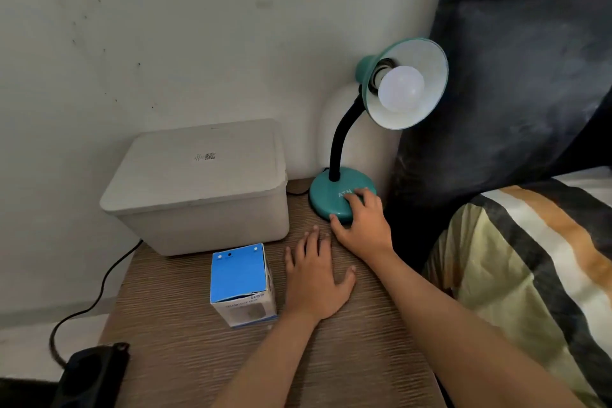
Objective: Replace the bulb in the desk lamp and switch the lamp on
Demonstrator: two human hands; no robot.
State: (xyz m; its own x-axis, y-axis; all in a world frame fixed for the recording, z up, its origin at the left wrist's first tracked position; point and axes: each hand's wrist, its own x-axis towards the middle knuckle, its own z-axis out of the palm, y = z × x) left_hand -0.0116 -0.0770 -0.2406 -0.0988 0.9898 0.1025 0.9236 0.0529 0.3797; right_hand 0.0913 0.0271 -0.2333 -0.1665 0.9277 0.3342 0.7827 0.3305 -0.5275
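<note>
A teal desk lamp (334,199) stands at the far right of the wooden table (198,358), its black gooseneck curving up to a teal shade. A white bulb (401,89) sits in the shade's socket and looks unlit. My right hand (361,225) rests on the front of the lamp's round base, fingers spread over it and the thumb at its edge. My left hand (314,278) lies flat on the table, palm down, fingers apart, holding nothing. A blue and white bulb box (241,285) stands just left of my left hand.
A white lidded plastic box (198,185) sits at the back left against the wall. A black cable (96,301) runs off the table's left side to a black object (92,374) at the lower left. A dark curtain (513,76) and striped bedding (530,275) lie to the right.
</note>
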